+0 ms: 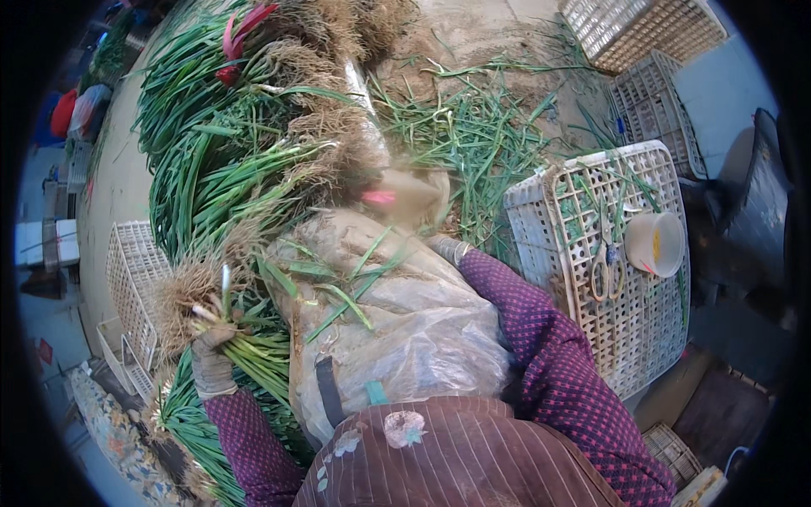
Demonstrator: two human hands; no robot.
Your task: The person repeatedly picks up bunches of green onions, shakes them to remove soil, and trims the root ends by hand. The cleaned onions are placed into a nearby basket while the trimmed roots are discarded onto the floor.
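Note:
My left hand, in a dirty work glove, grips a bunch of green onions near their white bases. Their brown roots point up and away, and the green leaves trail to the right. Motion blurs my right hand, also gloved, beyond my knees near the root ends of a large pile of green onions. Its fingers cannot be made out. A blurred pink patch shows beside it. Across my lap lies a muddy clear plastic sheet with loose cut leaves on it.
To the right, an upturned plastic crate carries scissors and a plastic tub. Loose leaves litter the floor ahead. More crates stand at upper right and left. A red ribbon lies on the pile.

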